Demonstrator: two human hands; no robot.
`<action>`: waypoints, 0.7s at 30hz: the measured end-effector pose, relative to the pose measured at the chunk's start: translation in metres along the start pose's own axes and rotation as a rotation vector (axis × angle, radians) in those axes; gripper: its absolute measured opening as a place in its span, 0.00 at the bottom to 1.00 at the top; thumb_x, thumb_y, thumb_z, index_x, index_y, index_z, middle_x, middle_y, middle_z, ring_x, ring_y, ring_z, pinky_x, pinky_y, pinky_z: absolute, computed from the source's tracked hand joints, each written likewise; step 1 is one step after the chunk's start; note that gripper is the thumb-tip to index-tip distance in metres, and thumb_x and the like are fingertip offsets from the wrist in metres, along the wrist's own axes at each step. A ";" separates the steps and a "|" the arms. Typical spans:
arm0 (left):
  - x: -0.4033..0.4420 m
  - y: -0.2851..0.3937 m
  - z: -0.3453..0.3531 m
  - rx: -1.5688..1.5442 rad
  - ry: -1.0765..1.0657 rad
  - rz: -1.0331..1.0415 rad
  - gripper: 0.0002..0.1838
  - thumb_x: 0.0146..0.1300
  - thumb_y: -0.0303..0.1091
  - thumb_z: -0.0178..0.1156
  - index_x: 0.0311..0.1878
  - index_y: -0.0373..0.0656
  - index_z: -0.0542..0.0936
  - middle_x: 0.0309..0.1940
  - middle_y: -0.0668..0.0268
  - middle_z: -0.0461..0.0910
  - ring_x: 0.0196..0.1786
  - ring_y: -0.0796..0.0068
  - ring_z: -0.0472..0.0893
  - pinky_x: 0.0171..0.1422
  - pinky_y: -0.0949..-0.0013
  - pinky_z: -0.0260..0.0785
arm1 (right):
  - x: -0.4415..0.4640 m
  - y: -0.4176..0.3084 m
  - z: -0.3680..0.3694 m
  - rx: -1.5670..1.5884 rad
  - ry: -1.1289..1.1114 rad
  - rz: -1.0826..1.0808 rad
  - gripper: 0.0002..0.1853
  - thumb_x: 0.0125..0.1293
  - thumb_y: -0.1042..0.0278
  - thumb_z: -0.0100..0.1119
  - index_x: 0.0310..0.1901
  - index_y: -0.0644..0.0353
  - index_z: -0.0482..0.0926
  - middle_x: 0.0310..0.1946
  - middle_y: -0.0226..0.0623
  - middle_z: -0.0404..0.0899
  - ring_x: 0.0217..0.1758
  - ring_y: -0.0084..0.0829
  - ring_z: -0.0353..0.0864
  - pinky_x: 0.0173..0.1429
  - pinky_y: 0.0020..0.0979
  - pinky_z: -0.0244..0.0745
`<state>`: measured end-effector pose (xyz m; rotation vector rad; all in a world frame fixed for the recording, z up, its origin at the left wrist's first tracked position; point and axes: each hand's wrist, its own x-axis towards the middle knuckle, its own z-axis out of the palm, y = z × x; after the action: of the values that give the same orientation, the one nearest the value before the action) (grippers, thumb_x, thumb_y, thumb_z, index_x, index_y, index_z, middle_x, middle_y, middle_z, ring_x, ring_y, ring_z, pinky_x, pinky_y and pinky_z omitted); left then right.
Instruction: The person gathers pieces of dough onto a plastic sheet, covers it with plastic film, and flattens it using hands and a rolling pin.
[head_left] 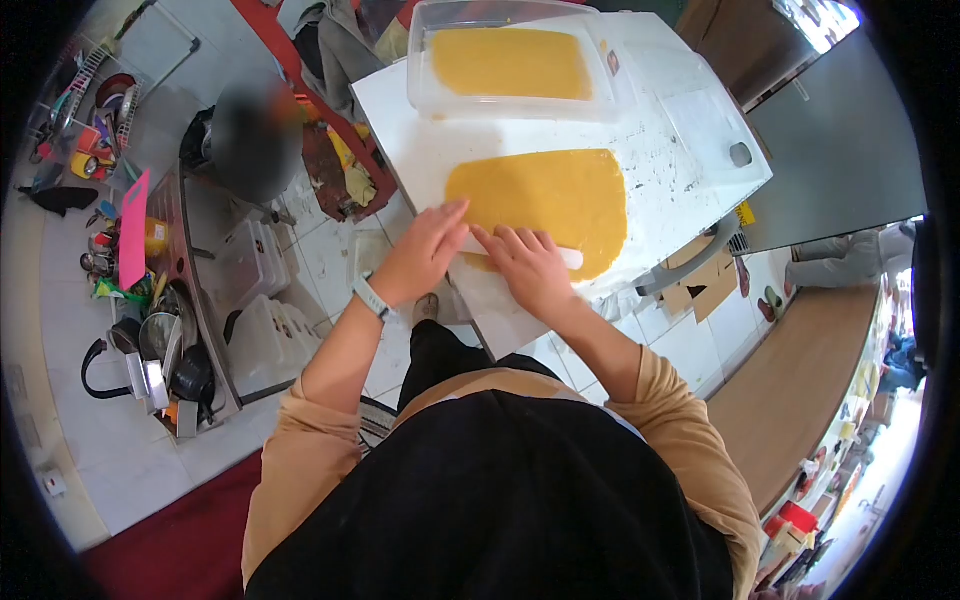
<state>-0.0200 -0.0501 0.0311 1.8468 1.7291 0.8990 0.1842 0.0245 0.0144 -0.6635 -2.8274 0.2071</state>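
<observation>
A flat, rolled-out sheet of yellow dough (548, 190) lies on the white worktop (420, 118). Across its near edge runs a slim white rod, which looks like a rolling pin (572, 258); most of its length is hidden under my hands. My right hand (528, 268) rests over the middle of the rod, fingers bent across it. At the rod's left end is my left hand (425, 252), its fingers stretched out at the dough's left edge. A clear plastic tub (420, 60) farther back holds another yellow slab (510, 62).
A clear sheet or lid (712, 125) lies on the worktop's right side. Left of me stands a metal table (215, 330) with plastic boxes below and pans (190, 375) beside it. A brown bench (800, 400) is at right; a person's legs (845, 262) show beyond.
</observation>
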 end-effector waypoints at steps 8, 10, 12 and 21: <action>0.067 -0.037 0.003 -0.380 0.108 -0.070 0.24 0.75 0.41 0.43 0.66 0.35 0.67 0.65 0.51 0.69 0.69 0.59 0.68 0.72 0.66 0.57 | 0.043 0.096 -0.003 0.079 0.202 0.074 0.24 0.63 0.72 0.52 0.62 0.47 0.71 0.52 0.35 0.75 0.59 0.37 0.71 0.62 0.40 0.64; 0.068 -0.038 0.008 -0.387 0.245 -0.024 0.24 0.76 0.42 0.42 0.65 0.35 0.68 0.65 0.52 0.70 0.69 0.61 0.68 0.71 0.67 0.57 | 0.059 0.090 0.000 0.123 0.161 0.001 0.24 0.63 0.72 0.52 0.61 0.47 0.72 0.52 0.33 0.75 0.59 0.36 0.71 0.63 0.40 0.63; 0.068 -0.037 0.004 -0.401 0.269 -0.003 0.24 0.76 0.43 0.41 0.64 0.35 0.70 0.65 0.53 0.69 0.69 0.63 0.68 0.71 0.69 0.57 | 0.073 0.078 0.002 0.132 0.134 -0.033 0.23 0.63 0.72 0.52 0.61 0.46 0.73 0.53 0.31 0.75 0.59 0.35 0.70 0.64 0.39 0.61; 0.087 -0.054 0.001 -0.265 -0.436 -0.127 0.28 0.77 0.47 0.33 0.69 0.38 0.65 0.72 0.60 0.60 0.76 0.68 0.54 0.78 0.64 0.41 | 0.053 0.048 0.007 0.143 0.149 0.005 0.24 0.60 0.73 0.55 0.59 0.44 0.75 0.47 0.27 0.76 0.54 0.33 0.72 0.61 0.39 0.61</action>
<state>-0.0563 0.0416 0.0053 1.5939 1.3677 0.5865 0.1564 0.0901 0.0085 -0.6278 -2.6404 0.3420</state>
